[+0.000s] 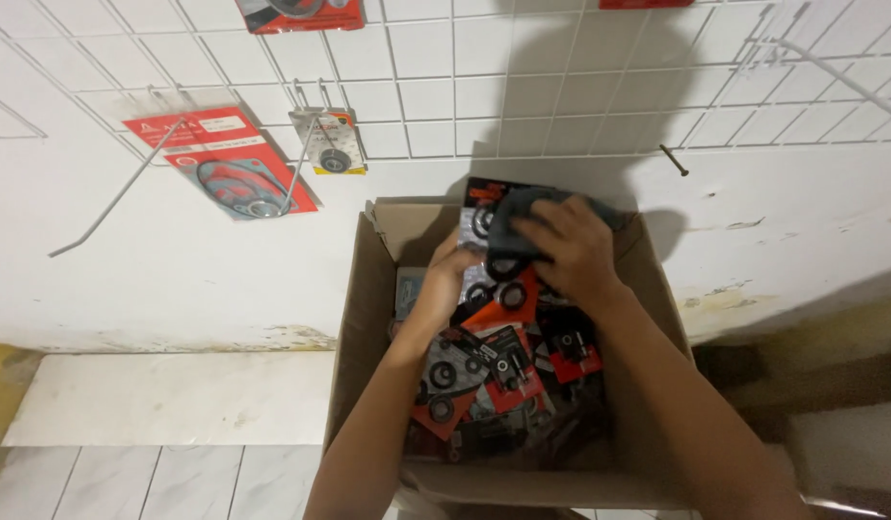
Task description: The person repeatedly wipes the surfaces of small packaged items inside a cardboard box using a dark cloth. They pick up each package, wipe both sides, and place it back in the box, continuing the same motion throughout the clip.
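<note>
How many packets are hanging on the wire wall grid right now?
4: a large red gasket packet at left, a small yellow-edged seal packet beside it, and two red packets cut off at the top edge.

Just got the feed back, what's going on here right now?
A person leans over an open cardboard box full of red-and-black carded seal packs. The left hand holds one pack upright above the pile, and the right hand presses a dark cloth against its top. More packs hang on the white wall grid.
</note>
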